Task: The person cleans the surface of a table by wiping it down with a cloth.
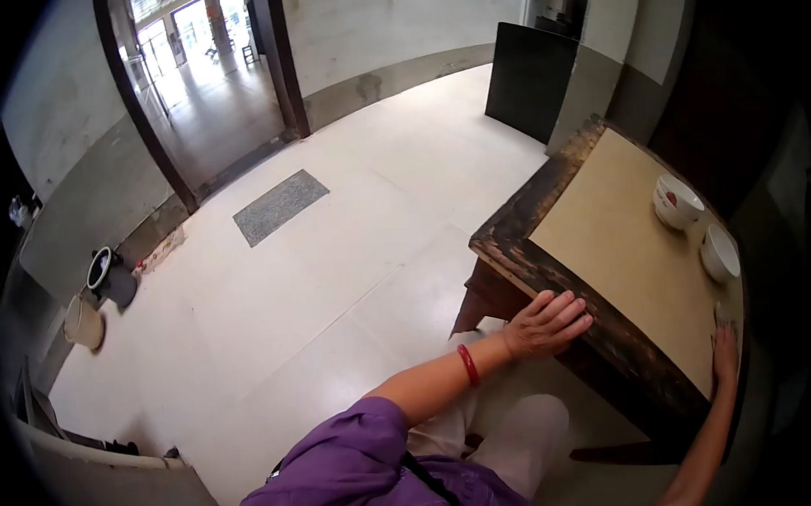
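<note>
My left hand lies over the dark, worn wooden edge of a table, its fingers stretched out and nothing in them. A red bangle circles that wrist. At the right side of the tabletop rests my right hand, fingers extended towards the bowls. A small pale thing is at its fingertips, too small to name. Beyond it stands a white bowl, tilted in my view. Another white bowl, with something red inside, sits farther back.
A black panel stands beside a pillar past the table. A grey mat lies on the pale floor before a doorway. Along the left wall are a dark bucket and a beige bucket.
</note>
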